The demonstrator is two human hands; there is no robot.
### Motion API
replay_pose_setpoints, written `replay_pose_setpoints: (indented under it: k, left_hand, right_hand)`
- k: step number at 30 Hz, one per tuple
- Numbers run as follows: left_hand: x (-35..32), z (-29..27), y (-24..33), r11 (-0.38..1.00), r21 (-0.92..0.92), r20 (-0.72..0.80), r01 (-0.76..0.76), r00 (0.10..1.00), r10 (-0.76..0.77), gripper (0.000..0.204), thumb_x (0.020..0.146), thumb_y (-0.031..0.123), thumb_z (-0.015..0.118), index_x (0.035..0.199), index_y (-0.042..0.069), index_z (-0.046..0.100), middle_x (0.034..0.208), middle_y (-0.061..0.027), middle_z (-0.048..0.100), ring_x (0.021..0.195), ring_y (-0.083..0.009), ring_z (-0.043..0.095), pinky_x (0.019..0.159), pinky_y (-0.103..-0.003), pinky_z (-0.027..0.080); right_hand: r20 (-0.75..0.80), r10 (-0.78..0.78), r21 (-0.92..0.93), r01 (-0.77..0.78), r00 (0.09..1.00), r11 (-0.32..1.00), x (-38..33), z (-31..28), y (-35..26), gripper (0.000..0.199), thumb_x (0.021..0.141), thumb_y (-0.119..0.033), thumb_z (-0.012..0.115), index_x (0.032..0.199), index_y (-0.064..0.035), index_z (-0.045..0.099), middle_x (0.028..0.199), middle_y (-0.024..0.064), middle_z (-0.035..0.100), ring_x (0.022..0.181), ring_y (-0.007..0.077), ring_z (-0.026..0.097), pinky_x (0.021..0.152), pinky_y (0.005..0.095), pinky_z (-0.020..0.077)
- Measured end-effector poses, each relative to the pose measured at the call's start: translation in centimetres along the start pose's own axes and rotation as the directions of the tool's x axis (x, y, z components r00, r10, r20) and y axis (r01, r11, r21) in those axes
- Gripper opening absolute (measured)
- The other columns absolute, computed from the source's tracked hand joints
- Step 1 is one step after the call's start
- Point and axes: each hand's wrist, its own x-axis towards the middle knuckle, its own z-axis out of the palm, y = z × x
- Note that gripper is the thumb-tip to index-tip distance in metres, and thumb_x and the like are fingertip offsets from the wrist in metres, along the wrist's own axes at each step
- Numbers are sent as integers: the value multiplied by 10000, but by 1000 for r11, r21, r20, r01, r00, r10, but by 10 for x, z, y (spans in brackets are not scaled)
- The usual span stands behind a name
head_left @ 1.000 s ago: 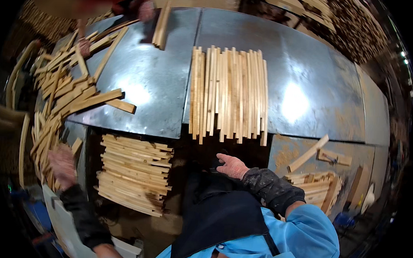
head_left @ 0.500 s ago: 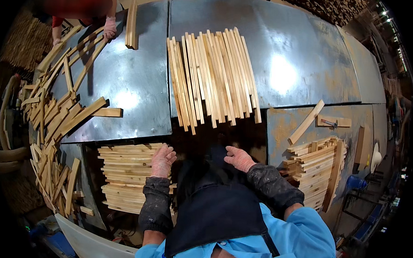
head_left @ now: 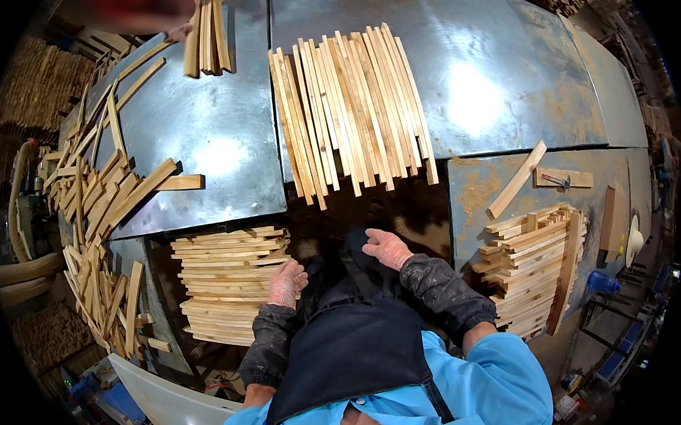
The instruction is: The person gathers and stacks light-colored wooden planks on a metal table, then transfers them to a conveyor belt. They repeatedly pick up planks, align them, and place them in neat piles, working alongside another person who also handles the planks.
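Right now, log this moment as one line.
left hand: beside left-side slat stack, contact unclear | right hand: nothing visibly held | slat row: on metal table

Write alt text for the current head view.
A worker's gloved left hand is by a stack of wooden strips; the gloved right hand, seemingly empty, is beyond a dark apron. Ahead, a row of strips lies on a metal table, with loose pieces jumbled to the left.

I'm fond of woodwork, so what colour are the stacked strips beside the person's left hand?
The wooden strips are pale yellowish tan, best seen in the head view.
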Motion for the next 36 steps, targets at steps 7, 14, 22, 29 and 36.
replay_pose_setpoints:
  k: [7, 14, 22, 29, 36]
  left_hand:
    - [1, -12, -14, 999, 21, -20, -24, 999, 25, 501, 1059, 332, 694, 1454, 54, 558, 1140, -95, 712, 901, -225, 717, 850, -403, 611]
    - [12, -10, -18, 999, 26, 52, -35, 998, 33, 463, 1049, 312, 713, 1420, 72, 574, 1115, -73, 711, 920, -218, 710, 857, -393, 598]
    - [13, 30, -1, 995, 93, 69, -38, 997, 32, 533, 1031, 286, 729, 1480, 50, 564, 1153, -72, 709, 961, -200, 701, 873, -377, 599]
    - [20, 61, 24, 993, 108, 27, -38, 999, 35, 553, 1026, 271, 731, 1489, 19, 564, 1162, -77, 709, 965, -198, 702, 877, -377, 601]
    - [29, 94, 50, 993, 108, -14, -55, 998, 57, 578, 1015, 234, 736, 1514, 13, 546, 1137, -70, 722, 921, -193, 708, 859, -374, 599]
  right_hand:
    - [18, -45, -64, 46, 999, 997, 8, 3, -2, 692, 962, -251, 774, 1536, 43, 521, 1386, 263, 690, 1265, 367, 678, 1077, 399, 530]
    - [-28, -15, 2, 15, 1000, 1000, -10, -4, -1, 691, 949, -257, 781, 1523, 41, 539, 1374, 253, 700, 1253, 363, 683, 1070, 394, 533]
    - [-201, -2, 75, 17, 980, 997, -31, -44, 7, 651, 967, -217, 762, 1519, 50, 541, 1311, 226, 729, 1198, 329, 700, 1044, 384, 544]
    - [-214, 34, 173, 4, 976, 985, -13, -99, 33, 707, 956, -216, 787, 1550, 44, 506, 1388, 237, 691, 1253, 331, 680, 1069, 389, 533]
    - [-293, 62, 270, 20, 954, 963, 0, -168, 10, 708, 969, -255, 766, 1562, 24, 498, 1373, 211, 696, 1211, 306, 690, 1037, 385, 551]
